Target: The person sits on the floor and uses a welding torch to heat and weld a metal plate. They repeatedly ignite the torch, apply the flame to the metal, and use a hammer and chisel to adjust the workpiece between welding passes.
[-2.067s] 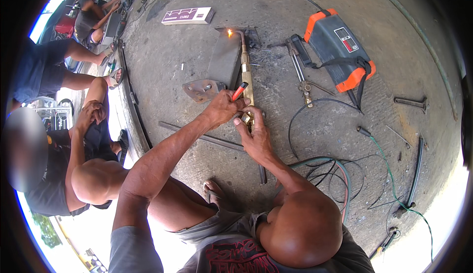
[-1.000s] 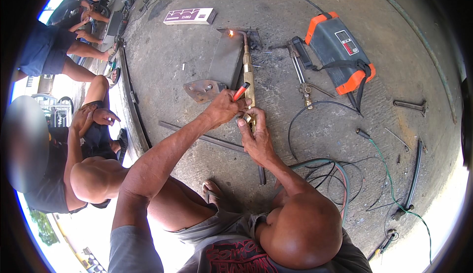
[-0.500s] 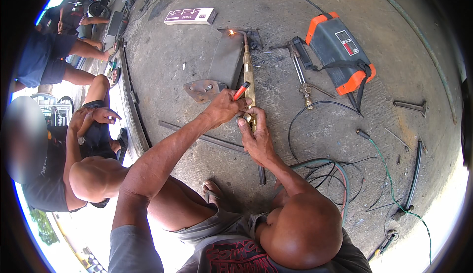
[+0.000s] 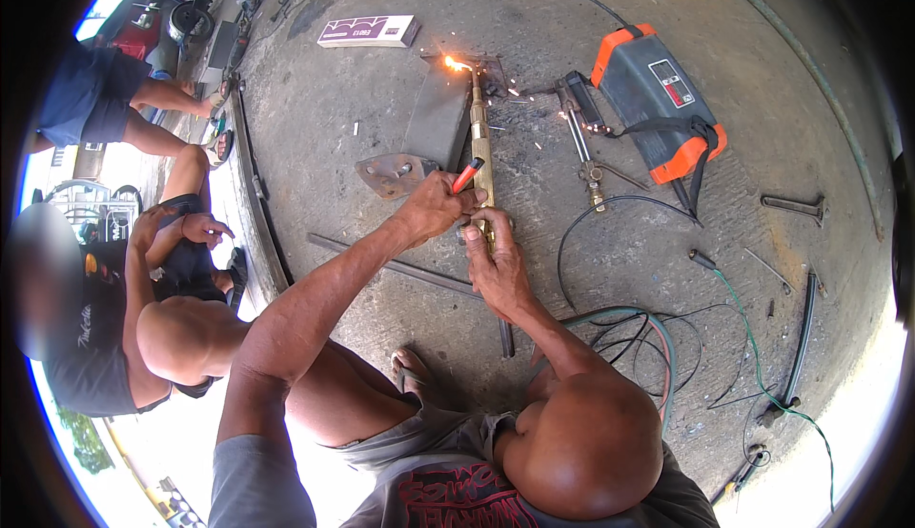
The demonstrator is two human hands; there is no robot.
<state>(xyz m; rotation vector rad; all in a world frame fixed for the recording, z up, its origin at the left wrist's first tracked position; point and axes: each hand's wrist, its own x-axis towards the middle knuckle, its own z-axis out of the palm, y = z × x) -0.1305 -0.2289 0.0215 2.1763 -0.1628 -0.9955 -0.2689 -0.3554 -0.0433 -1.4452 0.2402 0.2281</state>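
Note:
A brass gas torch (image 4: 479,128) points away from me, an orange flame (image 4: 456,63) burning at its bent tip. My left hand (image 4: 437,209) is closed around a red lighter (image 4: 466,176), against the torch's left side. My right hand (image 4: 498,266) is closed on the torch's rear end, its thumb and fingers at the valve knob (image 4: 464,234). Beneath the tip, a thin dark steel plate (image 4: 489,72) lies at the far end of a grey steel box section (image 4: 438,118). A rusty plate with holes (image 4: 386,175) rests at that section's near left.
An orange and black welding machine (image 4: 658,99) stands to the right, with a second torch (image 4: 583,147) beside it. Hoses and cables (image 4: 667,337) coil at the near right. A purple and white box (image 4: 367,31) lies beyond the flame. Another person (image 4: 86,328) sits at my left.
The flame has grown from a small spark to a longer orange one, and sparks now scatter to the right. Both hands hold nearly the same place; the right thumb has shifted slightly.

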